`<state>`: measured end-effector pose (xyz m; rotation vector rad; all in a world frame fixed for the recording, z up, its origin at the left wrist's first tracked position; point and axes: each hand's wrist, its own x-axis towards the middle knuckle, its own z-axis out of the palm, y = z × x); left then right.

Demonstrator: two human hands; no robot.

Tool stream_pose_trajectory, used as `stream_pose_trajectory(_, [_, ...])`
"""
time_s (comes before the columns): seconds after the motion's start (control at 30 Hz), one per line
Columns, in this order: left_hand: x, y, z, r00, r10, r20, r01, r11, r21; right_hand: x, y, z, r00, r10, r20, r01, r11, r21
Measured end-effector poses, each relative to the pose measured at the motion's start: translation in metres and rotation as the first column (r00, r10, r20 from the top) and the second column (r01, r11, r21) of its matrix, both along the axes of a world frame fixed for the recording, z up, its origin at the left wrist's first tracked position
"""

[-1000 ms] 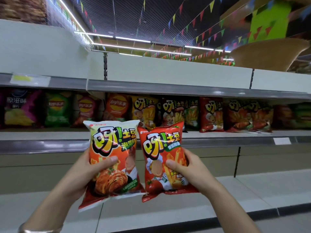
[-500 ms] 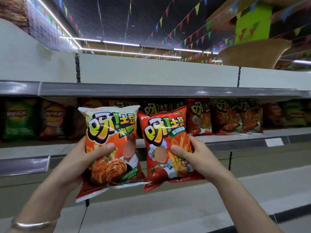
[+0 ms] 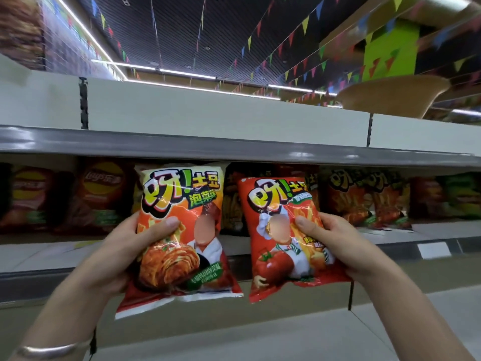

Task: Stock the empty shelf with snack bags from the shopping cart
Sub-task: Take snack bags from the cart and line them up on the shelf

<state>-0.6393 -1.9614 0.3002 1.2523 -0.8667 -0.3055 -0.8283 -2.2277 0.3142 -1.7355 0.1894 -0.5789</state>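
Before shelf (image 3: 234, 149): hands (image 3: 122, 246) w/ bags (image 3: 182, 230).

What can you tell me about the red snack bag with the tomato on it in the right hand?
The glossy red foil snack bag with the tomato picture is sealed, puffy and slightly crinkled. It shows yellow cartoon lettering, a chef figure, fries and a tomato. It is held upright, tilted a little, before the stocked middle shelf. The right hand grips its right edge, thumb on the front. It hangs apart from the other bag.
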Motion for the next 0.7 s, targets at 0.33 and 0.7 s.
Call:
stream_pose_trajectory(0.33, [-0.039,-0.055,-0.009,0.995,0.064,-0.07,-0.067,0.997,-0.037,-0.003,-0.099,0.015,0.999,-0.047,-0.011,0.049,0.983,0.175])
stream_pose_trajectory(0.7, [-0.085,-0.113,-0.018,0.983,0.158,-0.092,-0.164,0.984,-0.062,0.028,-0.168,0.019,0.999,-0.049,0.005,0.048,0.986,0.162])
